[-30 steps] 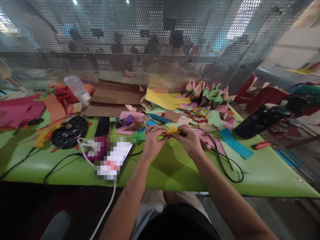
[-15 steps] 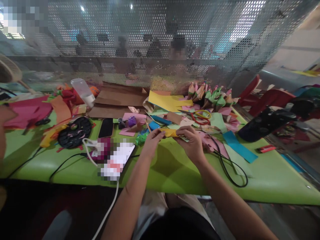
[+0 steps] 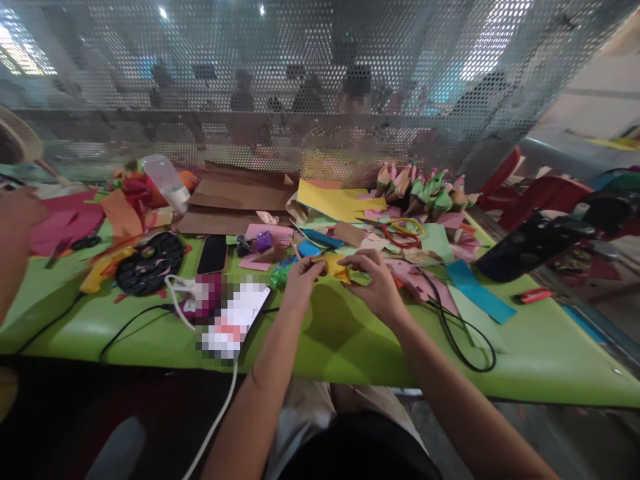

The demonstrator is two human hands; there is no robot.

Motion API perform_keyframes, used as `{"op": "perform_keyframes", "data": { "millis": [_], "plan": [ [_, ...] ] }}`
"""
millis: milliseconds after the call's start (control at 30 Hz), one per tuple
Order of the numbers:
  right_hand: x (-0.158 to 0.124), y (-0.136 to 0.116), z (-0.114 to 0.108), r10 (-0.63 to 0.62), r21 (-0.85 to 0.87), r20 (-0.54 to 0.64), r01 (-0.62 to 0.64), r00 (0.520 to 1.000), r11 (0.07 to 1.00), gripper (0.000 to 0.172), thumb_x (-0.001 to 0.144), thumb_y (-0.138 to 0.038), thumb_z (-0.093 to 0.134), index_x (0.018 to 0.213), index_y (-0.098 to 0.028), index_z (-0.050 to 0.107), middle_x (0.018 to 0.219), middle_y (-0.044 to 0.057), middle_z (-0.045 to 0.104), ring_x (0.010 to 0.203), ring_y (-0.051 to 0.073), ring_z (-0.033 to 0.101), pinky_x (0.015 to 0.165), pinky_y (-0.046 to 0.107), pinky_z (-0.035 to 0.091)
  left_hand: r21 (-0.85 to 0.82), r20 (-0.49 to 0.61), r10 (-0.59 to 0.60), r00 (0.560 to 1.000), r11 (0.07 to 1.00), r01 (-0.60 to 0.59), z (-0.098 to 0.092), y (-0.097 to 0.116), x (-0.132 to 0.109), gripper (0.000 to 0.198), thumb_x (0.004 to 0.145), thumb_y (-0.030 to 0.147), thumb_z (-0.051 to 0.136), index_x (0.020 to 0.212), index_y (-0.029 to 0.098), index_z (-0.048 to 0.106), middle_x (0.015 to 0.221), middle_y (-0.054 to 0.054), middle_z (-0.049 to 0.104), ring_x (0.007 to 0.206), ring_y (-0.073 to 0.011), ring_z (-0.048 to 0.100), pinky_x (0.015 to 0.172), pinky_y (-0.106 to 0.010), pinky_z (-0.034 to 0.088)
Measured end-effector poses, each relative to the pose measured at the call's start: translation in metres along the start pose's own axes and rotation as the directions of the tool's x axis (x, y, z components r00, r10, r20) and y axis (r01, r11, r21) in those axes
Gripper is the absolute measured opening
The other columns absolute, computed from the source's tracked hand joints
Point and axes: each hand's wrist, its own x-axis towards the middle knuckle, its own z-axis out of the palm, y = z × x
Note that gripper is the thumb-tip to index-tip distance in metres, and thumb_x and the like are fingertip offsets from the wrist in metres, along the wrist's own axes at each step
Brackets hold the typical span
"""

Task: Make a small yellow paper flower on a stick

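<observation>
My left hand [image 3: 300,280] pinches a small piece of yellow paper [image 3: 334,265] between thumb and fingers, just above the green table. My right hand [image 3: 373,280] is at the paper's other end, thumb and fingers curved and apart around its folded edge; whether they touch it I cannot tell. A thin brown stick [image 3: 296,251] shows behind my left fingers. Beside that hand lie a crumpled green foil wrapper [image 3: 281,275] and a blue piece [image 3: 307,249]. Scissors with red and yellow handles [image 3: 405,233] rest beyond my right hand.
On the green table [image 3: 360,353] are a lit phone [image 3: 237,320], a dark phone [image 3: 213,255], a yellow glue gun [image 3: 100,270], a black round tray [image 3: 150,263] and a dark bottle [image 3: 530,248]. Paper flowers [image 3: 430,190] stand at the back. Another person's arm [image 3: 17,233] reaches in at left.
My right fingers have spread apart from their pinch on the yellow paper, whose right end now looks folded. The other person's arm at left has moved further into view.
</observation>
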Motion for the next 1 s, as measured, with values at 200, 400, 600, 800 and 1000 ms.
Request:
{"op": "perform_keyframes", "data": {
  "millis": [200, 400, 600, 800, 1000],
  "plan": [
    [0.001, 0.0, 0.0, 0.027, -0.039, -0.113, -0.032, 0.993, 0.999, 0.022, 0.077, -0.046, 0.078, 0.072, -0.026, 0.07, 0.086, 0.005, 0.06, 0.083, 0.023, 0.056, 0.073, 0.036, 0.05, 0.008, 0.06, -0.039, 0.997, 0.999, 0.039, 0.004, 0.002, -0.002, 0.019, 0.067, 0.035, 0.072, 0.078, 0.021, 0.071, 0.07, 0.0, 0.072, 0.065, -0.0144, 0.062, 0.059, -0.025, 0.041],
    [0.003, 0.003, -0.001, 0.129, 0.062, -0.133, -0.122, 0.983, 0.991, 0.028, 0.077, -0.052, 0.076, 0.075, -0.025, 0.073, 0.081, 0.004, 0.06, 0.073, 0.019, 0.053, 0.062, 0.032, 0.044, 0.005, 0.132, -0.072, 0.989, 0.997, 0.072, 0.004, -0.001, -0.002, 0.02, 0.075, 0.036, 0.068, 0.087, 0.021, 0.07, 0.08, -0.004, 0.076, 0.075, -0.0182, 0.069, 0.061, -0.026, 0.044],
    [0.004, 0.01, -0.003, 0.211, 0.137, -0.138, -0.192, 0.968, 0.972, 0.029, 0.072, -0.052, 0.079, 0.073, -0.023, 0.072, 0.079, 0.003, 0.059, 0.069, 0.018, 0.05, 0.059, 0.031, 0.039, 0.296, 0.077, 0.336, 0.939, 0.891, -0.344, 0.001, 0.007, -0.005, 0.023, 0.085, 0.029, 0.068, 0.108, 0.026, 0.071, 0.116, -0.005, 0.073, 0.113, -0.0227, 0.064, 0.096, -0.037, 0.048],
    [0.005, 0.012, -0.004, 0.261, 0.199, -0.117, -0.235, 0.958, 0.951, 0.029, 0.072, -0.052, 0.079, 0.073, -0.024, 0.072, 0.079, 0.003, 0.058, 0.079, 0.02, 0.053, 0.065, 0.031, 0.041, 0.465, 0.281, 0.509, 0.813, 0.669, -0.58, 0.005, 0.01, -0.006, 0.005, 0.085, 0.025, 0.073, 0.085, 0.024, 0.077, 0.09, -0.006, 0.077, 0.097, -0.0237, 0.066, 0.093, -0.04, 0.047],
    [0.003, 0.011, -0.003, 0.306, 0.252, -0.127, -0.268, 0.944, 0.93, 0.03, 0.07, -0.05, 0.081, 0.072, -0.022, 0.069, 0.078, 0.001, 0.054, 0.072, 0.017, 0.048, 0.062, 0.03, 0.037, 0.478, 0.276, 0.495, 0.824, 0.673, -0.565, 0.005, 0.004, -0.005, 0.006, 0.084, 0.022, 0.073, 0.085, 0.024, 0.078, 0.084, -0.005, 0.076, 0.093, -0.025, 0.065, 0.088, -0.04, 0.048]
  ]
}}
